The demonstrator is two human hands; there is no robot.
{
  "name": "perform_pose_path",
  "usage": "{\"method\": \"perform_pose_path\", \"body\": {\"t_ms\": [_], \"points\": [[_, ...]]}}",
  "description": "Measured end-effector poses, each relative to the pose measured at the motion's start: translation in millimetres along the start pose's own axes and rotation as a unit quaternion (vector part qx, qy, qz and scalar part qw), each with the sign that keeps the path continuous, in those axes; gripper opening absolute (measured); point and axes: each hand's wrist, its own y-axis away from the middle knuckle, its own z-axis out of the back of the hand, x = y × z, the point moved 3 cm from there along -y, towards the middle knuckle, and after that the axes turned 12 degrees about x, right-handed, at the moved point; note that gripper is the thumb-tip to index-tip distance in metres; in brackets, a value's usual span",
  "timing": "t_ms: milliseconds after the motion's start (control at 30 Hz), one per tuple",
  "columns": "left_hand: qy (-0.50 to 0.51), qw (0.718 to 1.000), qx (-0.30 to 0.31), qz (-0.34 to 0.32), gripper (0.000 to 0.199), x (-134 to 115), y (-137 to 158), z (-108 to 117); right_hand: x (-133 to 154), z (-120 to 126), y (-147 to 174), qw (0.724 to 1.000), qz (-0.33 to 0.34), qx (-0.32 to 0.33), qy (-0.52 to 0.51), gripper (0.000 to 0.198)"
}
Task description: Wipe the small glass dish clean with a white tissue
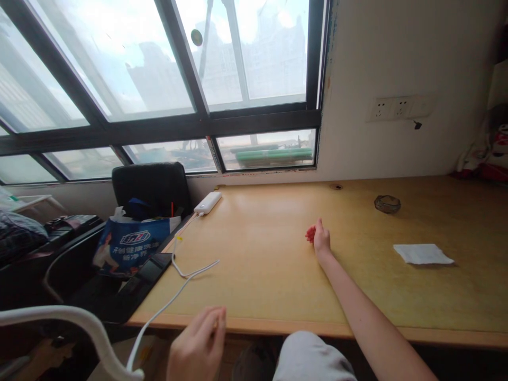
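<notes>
My right hand (321,239) is over the middle of the desk, thumb up and fingers closed round a small red, bumpy thing (310,234). Only the left side of that thing shows; the fingers hide the rest. My left hand (200,338) is low in front of the desk's near edge, slightly blurred. Its fingers are curled toward the thumb, and whatever might be between them is hidden.
On the wooden desk (257,275) lie a folded white paper (423,254), a dark glass ashtray (387,203) and a white power bank (208,202) with a white cable (173,304). A blue bag (130,246) sits on a black chair (148,182) at left.
</notes>
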Motion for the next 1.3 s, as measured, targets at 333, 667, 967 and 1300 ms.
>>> {"method": "perform_pose_path", "body": {"t_ms": [333, 667, 967, 1300], "points": [[0.339, 0.911, 0.189, -0.143, 0.023, -107, -158, -109, 5, -1, 5, 0.998, 0.046, 0.028, 0.016, 0.05], [0.635, 0.743, 0.196, 0.076, 0.052, -110, -190, -227, 1, 3, 2, 0.996, 0.06, 0.031, 0.063, 0.054], [0.586, 0.787, 0.12, 0.15, 0.045, -93, -190, -218, 5, -13, 11, 0.973, 0.131, 0.122, 0.148, 0.057], [0.556, 0.808, 0.122, 0.152, 0.038, -94, -189, -213, 5, -9, 11, 0.963, 0.157, 0.076, 0.204, 0.052]]}}
